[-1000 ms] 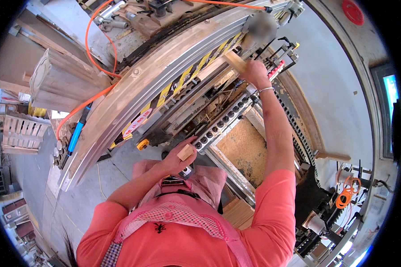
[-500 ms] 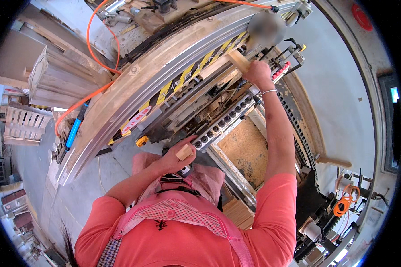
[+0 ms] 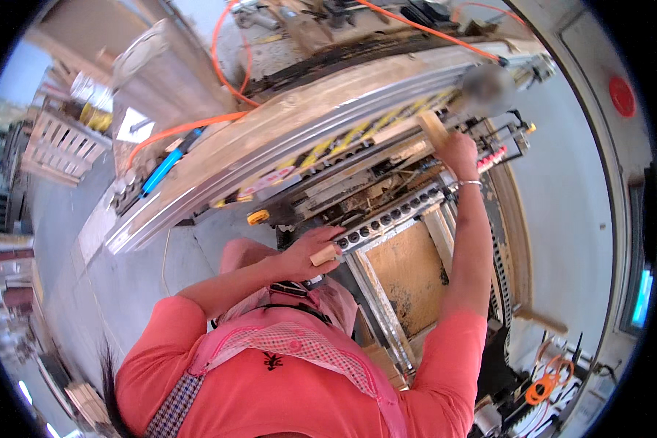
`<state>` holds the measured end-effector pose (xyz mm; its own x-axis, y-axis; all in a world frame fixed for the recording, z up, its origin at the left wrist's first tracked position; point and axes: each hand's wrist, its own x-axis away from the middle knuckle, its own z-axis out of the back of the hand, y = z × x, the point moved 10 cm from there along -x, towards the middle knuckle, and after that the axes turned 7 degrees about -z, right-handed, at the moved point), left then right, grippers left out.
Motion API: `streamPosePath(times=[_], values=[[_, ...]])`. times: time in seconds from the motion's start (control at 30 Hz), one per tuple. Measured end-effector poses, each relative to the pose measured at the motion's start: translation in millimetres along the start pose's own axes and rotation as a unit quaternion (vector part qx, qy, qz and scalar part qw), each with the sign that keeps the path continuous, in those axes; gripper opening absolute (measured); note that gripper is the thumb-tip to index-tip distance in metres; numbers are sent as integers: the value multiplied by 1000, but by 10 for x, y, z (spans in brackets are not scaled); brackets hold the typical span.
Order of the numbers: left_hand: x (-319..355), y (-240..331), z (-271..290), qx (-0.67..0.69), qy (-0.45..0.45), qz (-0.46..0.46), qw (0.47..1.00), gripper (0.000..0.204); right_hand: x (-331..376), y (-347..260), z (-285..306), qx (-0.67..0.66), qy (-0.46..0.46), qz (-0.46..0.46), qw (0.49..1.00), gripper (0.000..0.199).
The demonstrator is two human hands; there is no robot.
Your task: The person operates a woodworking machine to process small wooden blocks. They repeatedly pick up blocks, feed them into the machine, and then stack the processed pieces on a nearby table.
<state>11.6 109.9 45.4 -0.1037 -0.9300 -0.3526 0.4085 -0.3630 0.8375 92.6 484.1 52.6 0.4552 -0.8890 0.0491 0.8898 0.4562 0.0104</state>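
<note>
My right hand (image 3: 458, 155) is stretched far forward over the machine, its fingers closed around a short flat piece of pale wood (image 3: 433, 130). The wood sticks out past the fingers toward the machine's upper rail. Close to my body, my left hand (image 3: 308, 253) is curled with a small wooden block (image 3: 323, 255) in its grip, the cut end showing. Its fingertips lie by the near end of a metal rail (image 3: 389, 218) set with a row of black round rollers. Some fingers of both hands are hidden.
A long wooden beam (image 3: 219, 150) with metal tracks crosses ahead. An orange hose (image 3: 179, 130) loops over it, and a blue air-gun-like tool (image 3: 160, 172) rests at its left end. Below the rail, a framed opening (image 3: 405, 274) shows a tan, dusty surface. Orange coiled tubing (image 3: 540, 389) hangs at lower right.
The whole view has tilted and shifted, so the machine appears lower and further right. Both hands keep about the same places along the machine, each still with its wood.
</note>
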Motion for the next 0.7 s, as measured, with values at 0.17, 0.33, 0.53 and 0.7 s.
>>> streamPosePath(times=[0.17, 0.33, 0.53, 0.7], values=[[167, 394, 233, -135, 28, -19, 990, 30, -11, -57, -19, 44, -17, 18, 999, 36], [977, 323, 633, 119, 176, 183, 960, 36, 27, -121, -4, 49, 19, 45, 998, 35], [2371, 171, 1090, 375, 442, 346, 738, 39, 327, -73, 287, -105, 202, 33, 973, 41], [3648, -35, 1728, 252, 564, 348, 705, 40, 883, -221, 313, -148, 209, -55, 965, 20]])
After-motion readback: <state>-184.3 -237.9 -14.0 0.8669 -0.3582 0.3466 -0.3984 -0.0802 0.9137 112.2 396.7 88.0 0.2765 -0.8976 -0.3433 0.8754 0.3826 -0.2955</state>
